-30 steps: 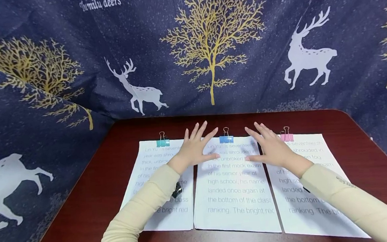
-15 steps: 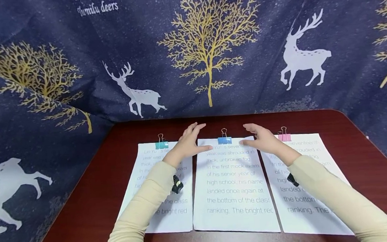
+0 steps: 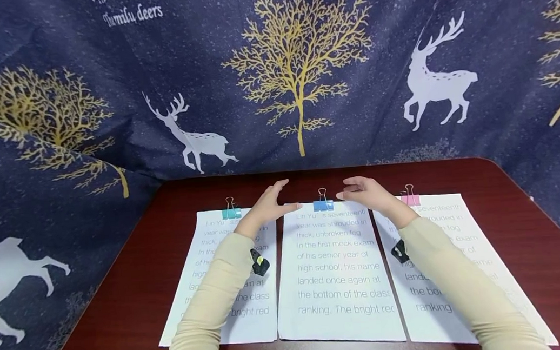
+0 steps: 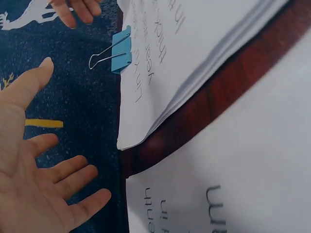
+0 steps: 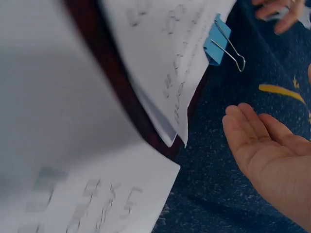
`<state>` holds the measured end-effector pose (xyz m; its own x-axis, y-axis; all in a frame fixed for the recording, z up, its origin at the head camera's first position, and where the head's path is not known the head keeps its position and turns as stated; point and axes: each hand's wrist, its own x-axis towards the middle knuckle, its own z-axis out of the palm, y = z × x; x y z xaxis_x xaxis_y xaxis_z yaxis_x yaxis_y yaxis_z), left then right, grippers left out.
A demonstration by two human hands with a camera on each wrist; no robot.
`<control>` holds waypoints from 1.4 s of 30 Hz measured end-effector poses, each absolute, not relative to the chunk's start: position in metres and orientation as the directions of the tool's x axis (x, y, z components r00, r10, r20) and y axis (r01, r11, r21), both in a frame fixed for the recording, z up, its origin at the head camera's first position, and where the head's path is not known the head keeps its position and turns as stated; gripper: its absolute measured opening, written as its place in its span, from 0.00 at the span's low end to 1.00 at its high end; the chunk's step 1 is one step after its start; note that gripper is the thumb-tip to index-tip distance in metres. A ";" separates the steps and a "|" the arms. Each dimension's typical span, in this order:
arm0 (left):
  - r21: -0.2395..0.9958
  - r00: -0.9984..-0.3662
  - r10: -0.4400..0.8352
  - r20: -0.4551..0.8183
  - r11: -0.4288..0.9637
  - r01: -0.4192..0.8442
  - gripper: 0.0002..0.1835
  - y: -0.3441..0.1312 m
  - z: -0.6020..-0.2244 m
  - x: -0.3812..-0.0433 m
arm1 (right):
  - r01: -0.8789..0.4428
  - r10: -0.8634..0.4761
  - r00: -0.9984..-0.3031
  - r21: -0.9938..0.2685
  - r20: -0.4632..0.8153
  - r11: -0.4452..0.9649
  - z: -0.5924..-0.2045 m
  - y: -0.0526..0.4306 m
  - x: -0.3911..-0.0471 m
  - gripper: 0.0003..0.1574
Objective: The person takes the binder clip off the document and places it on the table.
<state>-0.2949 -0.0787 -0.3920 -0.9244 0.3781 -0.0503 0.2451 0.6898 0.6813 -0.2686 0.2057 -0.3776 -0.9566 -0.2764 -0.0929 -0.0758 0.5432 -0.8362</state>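
A blue binder clip (image 3: pixel 323 205) grips the top edge of the middle stack of printed paper (image 3: pixel 337 271). To its left is my left hand (image 3: pixel 266 206), thumb spread from the fingers. On the other side my right hand (image 3: pixel 370 193) is raised with its fingertips toward the clip. Neither hand holds anything. In the left wrist view, the left hand's palm (image 4: pixel 29 179) faces the camera, fingers spread, apart from the clip. The right wrist view shows the right hand (image 5: pixel 272 155) with fingers together and slightly bent, below the clip's wire handles.
A left paper stack (image 3: pixel 256 326) carries a teal binder clip (image 3: pixel 232 213); a right stack (image 3: pixel 488 290) carries a pink one (image 3: pixel 411 200). Narrow gaps separate the stacks on the dark red table (image 3: pixel 137 293). A navy deer-patterned cloth (image 3: pixel 250 30) hangs behind and at the left.
Both hands have turned from palms down with fingers spread to thumbs and fingers facing inward. The right hand has moved left, closer to the blue clip; the head view has shifted slightly.
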 end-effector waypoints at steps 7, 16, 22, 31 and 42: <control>0.739 -0.939 0.336 -0.072 0.650 0.176 0.41 -0.078 -0.399 -0.302 | 0.008 -0.240 -0.958 -0.853 -0.156 0.523 -0.382 0.199 -0.282 0.46; 0.793 -0.947 0.295 -0.126 0.603 0.082 0.35 -0.081 -0.408 -0.307 | 0.019 -0.251 -0.955 -0.873 -0.161 0.488 -0.386 0.188 -0.294 0.45; 0.812 -0.941 0.315 -0.121 0.576 0.088 0.32 -0.074 -0.416 -0.310 | 0.058 -0.220 -0.956 -0.858 -0.195 0.510 -0.392 0.187 -0.298 0.43; 0.841 -0.952 0.295 -0.083 0.534 0.092 0.29 -0.069 -0.425 -0.306 | 0.088 -0.185 -0.961 -0.863 -0.205 0.498 -0.397 0.182 -0.303 0.39; 0.933 -0.963 0.265 -0.044 0.356 0.055 0.19 -0.079 -0.441 -0.312 | 0.082 -0.203 -0.959 -0.881 -0.197 0.465 -0.404 0.187 -0.303 0.34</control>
<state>-0.3119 -0.0791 -0.4409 -0.9631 0.2654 -0.0445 0.0551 0.3563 0.9328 -0.3031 0.1867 -0.4041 -0.9592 -0.2032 -0.1966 0.0821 0.4652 -0.8814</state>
